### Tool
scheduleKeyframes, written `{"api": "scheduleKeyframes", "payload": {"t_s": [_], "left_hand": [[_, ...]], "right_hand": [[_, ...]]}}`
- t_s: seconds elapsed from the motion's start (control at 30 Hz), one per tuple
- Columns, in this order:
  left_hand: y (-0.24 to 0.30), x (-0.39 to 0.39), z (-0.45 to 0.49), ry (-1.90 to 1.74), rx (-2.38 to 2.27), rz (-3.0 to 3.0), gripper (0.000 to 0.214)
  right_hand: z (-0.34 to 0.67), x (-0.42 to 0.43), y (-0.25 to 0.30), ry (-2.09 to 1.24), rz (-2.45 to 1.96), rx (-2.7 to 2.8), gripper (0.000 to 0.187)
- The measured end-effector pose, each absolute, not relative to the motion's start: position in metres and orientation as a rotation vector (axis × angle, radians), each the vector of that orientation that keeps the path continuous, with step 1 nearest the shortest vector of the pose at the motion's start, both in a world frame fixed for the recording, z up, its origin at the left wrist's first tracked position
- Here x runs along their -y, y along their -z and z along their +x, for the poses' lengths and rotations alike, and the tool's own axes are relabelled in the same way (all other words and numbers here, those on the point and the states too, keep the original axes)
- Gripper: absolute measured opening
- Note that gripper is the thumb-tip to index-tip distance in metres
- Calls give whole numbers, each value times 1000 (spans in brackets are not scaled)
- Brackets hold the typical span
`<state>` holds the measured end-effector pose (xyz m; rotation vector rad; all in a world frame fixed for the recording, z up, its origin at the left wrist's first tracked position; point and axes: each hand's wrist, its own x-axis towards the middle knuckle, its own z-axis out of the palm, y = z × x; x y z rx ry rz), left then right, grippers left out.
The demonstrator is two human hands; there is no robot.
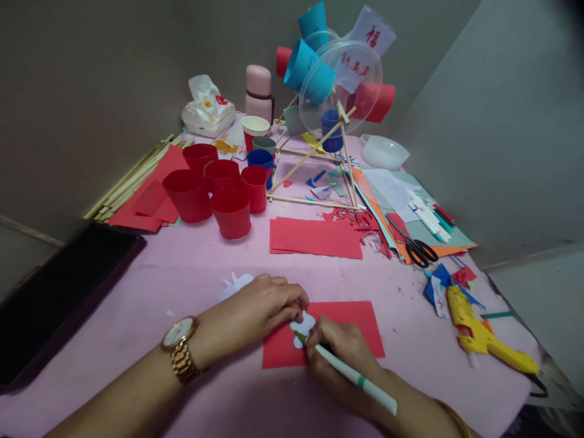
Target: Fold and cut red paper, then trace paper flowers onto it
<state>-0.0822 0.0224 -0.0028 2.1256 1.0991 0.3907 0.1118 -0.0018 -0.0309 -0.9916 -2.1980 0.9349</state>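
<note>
The cutout (308, 322), white with a green patch, lay on the red card (360, 322) between my two hands, its long axis running roughly away from me. My left hand (276, 304) came at it from the far left: its fingers were curled close together, tips at the cutout's upper left edge, though I could not tell whether they pinched it or only pressed it down. My right hand (340, 347) was just as near, on the other side, its fingers pinching the marker (349, 372). The marker slanted from the cutout down to the right; my fingers hid its tip, so I could not see whether it touched.

Nothing stood between marker and cutout but my own fingers. A white sheet (241, 281) lay partly behind my left hand on the bench (182, 261). Beyond the card were red strips (319, 237), with red cups (231, 213) to their left and a stick frame (314, 202) behind. The scissors (422, 252) and glue gun (469, 322) lay well apart to the right, out of the way.
</note>
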Motion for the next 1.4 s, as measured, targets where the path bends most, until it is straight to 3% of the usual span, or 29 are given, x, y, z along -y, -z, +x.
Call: {"api": "scheduleKeyframes", "payload": {"t_s": [0.9,1.13,1.23,1.4], "left_hand": [[0,-20,-81,-386,-1141,2096,10],[-2,-17,-78,-408,-1145,2082,11],[-5,-14,-77,-394,-1172,2134,11],[-12,2,-80,-466,-1265,2174,13]], "right_hand": [[118,3,26,-1071,-733,2176,16],[126,-11,29,-970,-1222,1557,6],[125,-21,29,-1058,-1259,1588,12],[124,-21,26,-1073,-1194,1814,4]]}}
